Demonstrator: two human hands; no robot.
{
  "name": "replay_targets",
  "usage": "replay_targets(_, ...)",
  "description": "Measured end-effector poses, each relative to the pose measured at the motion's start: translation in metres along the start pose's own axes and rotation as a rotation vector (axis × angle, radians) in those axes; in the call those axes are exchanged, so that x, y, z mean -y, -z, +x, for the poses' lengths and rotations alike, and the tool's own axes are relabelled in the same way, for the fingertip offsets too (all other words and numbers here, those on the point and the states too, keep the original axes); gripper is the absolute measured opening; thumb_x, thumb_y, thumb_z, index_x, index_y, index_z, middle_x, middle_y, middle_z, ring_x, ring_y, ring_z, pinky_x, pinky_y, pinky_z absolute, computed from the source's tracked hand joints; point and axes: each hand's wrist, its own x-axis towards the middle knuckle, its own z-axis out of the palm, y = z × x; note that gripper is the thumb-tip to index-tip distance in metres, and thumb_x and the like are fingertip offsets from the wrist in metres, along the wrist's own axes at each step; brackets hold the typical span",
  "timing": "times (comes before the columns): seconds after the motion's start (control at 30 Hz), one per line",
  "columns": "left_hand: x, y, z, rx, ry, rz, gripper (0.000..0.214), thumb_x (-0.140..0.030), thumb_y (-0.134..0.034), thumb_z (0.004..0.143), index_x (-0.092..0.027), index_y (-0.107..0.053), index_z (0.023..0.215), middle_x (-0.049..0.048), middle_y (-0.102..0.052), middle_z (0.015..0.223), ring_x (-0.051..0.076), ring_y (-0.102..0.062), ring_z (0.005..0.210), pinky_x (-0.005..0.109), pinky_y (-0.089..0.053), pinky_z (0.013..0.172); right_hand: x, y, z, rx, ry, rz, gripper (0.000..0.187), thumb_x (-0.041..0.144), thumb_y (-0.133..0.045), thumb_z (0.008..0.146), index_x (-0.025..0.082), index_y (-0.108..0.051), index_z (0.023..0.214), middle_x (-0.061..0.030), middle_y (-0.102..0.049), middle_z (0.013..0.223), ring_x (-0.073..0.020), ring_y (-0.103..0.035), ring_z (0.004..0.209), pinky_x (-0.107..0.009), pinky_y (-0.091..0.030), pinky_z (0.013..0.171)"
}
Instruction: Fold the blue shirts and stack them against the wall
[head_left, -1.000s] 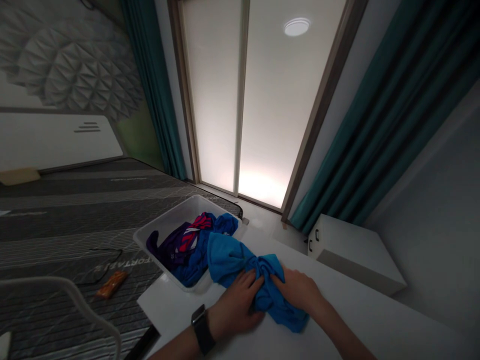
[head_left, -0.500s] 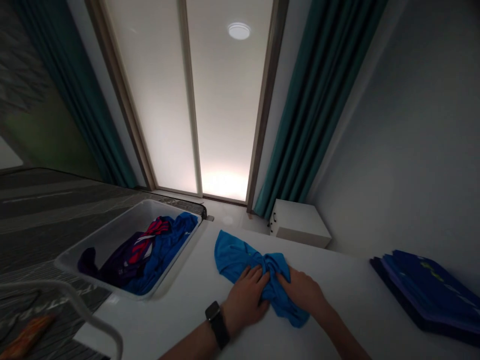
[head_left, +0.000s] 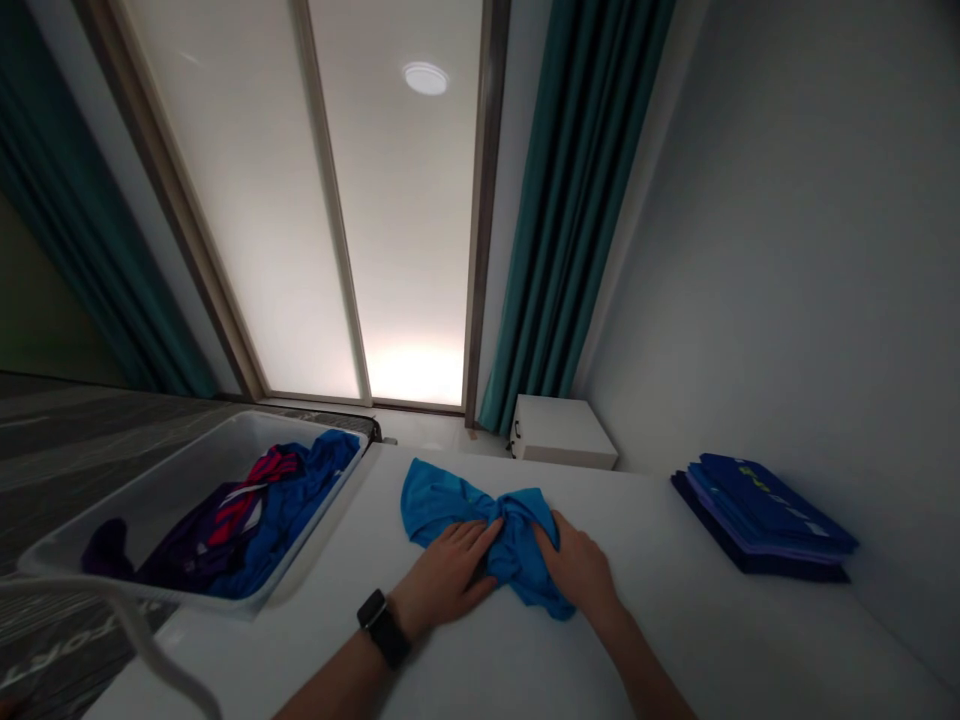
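Observation:
A crumpled bright blue garment (head_left: 435,500) lies on the white table (head_left: 675,640) in front of me. My left hand (head_left: 442,575), with a dark watch on its wrist, lies on the garment's left part with fingers stretched over the cloth. My right hand (head_left: 577,565) rests on the garment's right side, its fingers curled into the bunched middle of the fabric.
A white bin (head_left: 172,480) with purple, red-striped and blue clothes sits at the table's left edge over a grey bed (head_left: 60,440). A stack of folded dark blue clothes (head_left: 757,515) lies at the right by the wall. A white cabinet (head_left: 559,440) stands beyond, below teal curtains.
My view has swung to the right, so the bin moved left and the folded stack came into sight. Both hands stay on the blue garment, which now lies clear of the bin.

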Motion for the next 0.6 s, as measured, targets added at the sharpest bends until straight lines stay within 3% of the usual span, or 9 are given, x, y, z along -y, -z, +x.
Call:
replay_targets(0.13,0.007,0.004,-0.001,0.011,0.013,-0.034,0.066,-0.025,-0.053,0.088,-0.021,-0.028,0.149,0.0116,-0.054,0.134,0.028,-0.052,0.120,0.044,-0.041,0.103,-0.017,-0.007,0.009,-0.115,0.080,0.494,0.047,0.054,-0.039,0.089,0.021,-0.062,0.112,-0.0095,-0.069,0.111,-0.0262,-0.063,0.106,-0.036,-0.044,0.093)
replay_targets(0.23,0.012,-0.001,-0.002,-0.021,0.045,-0.068,0.077,-0.019,-0.054,0.083,-0.022,-0.020,0.152,0.0112,-0.055,0.133,0.027,-0.052,0.120,0.045,-0.040,0.103,-0.024,-0.007,0.014,-0.141,0.071,0.888,0.052,0.059,-0.050,0.081,0.019,-0.063,0.112,-0.0092,-0.068,0.117,-0.0264,-0.060,0.112,-0.038,-0.042,0.101)
replay_targets(0.3,0.015,-0.004,-0.003,-0.062,0.073,-0.079,0.085,-0.021,-0.057,0.080,-0.022,-0.013,0.153,0.0116,-0.053,0.135,0.028,-0.050,0.122,0.048,-0.037,0.106,-0.026,-0.004,0.014,-0.103,-0.026,1.097,0.057,0.060,-0.057,0.077,0.021,-0.061,0.118,-0.0077,-0.067,0.118,-0.0263,-0.061,0.110,-0.039,-0.047,0.095)
replay_targets(0.37,0.021,-0.007,-0.003,-0.100,0.107,-0.051,0.085,-0.026,-0.059,0.080,-0.022,-0.015,0.153,0.0121,-0.051,0.138,0.030,-0.046,0.126,0.051,-0.033,0.109,-0.027,-0.001,0.013,-0.049,-0.125,1.260,0.063,0.060,-0.062,0.075,0.024,-0.055,0.126,-0.0057,-0.069,0.113,-0.0255,-0.066,0.098,-0.036,-0.054,0.078)
replay_targets(0.47,0.030,-0.008,-0.004,-0.159,0.161,0.017,0.068,-0.028,-0.057,0.083,-0.021,-0.034,0.146,0.0125,-0.048,0.140,0.031,-0.042,0.130,0.051,-0.032,0.109,-0.030,0.002,0.012,-0.124,-0.197,1.368,0.077,0.058,-0.065,0.074,0.029,-0.040,0.140,-0.0020,-0.070,0.098,-0.0199,-0.065,0.070,-0.027,-0.050,0.051)
replay_targets(0.6,0.040,-0.006,-0.003,-0.203,0.210,0.051,0.042,-0.029,-0.053,0.089,-0.021,-0.054,0.130,0.0117,-0.054,0.133,0.029,-0.049,0.122,0.047,-0.041,0.101,-0.035,0.000,0.015,-0.380,-0.124,1.259,0.089,0.054,-0.067,0.074,0.030,-0.024,0.148,-0.0014,-0.067,0.100,-0.0159,-0.061,0.065,-0.025,-0.049,0.051)
